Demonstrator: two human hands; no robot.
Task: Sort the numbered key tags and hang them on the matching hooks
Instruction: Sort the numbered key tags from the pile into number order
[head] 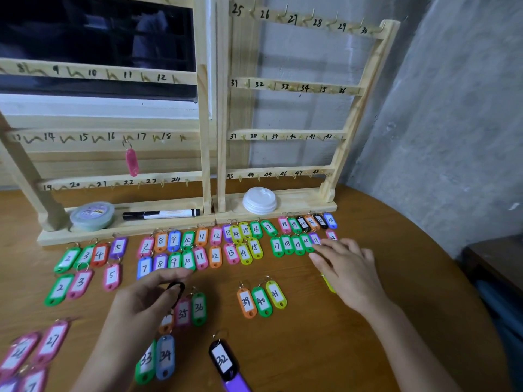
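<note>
Several coloured numbered key tags lie in rows on the brown table [311,349], ordered by number in front of two wooden hook racks, the left rack [203,108] and the right rack [353,114]. A pink tag [132,161] hangs on the left rack's hook by number 16. My left hand [147,295] pinches a black tag [176,292] above tags 35 and 36 [199,308]. My right hand [345,267] lies flat, fingers straight, fingertips touching the purple tag 21 [315,239]; a yellow tag [328,284] is partly hidden under it.
In the rack bases sit a round lidded tub [92,215], a black marker [161,214] and a stack of white cup lids [259,200]. Tags 39, 40, 41 [261,299] lie mid-table; black tag 32 [223,359] lies near the front. A grey wall stands to the right.
</note>
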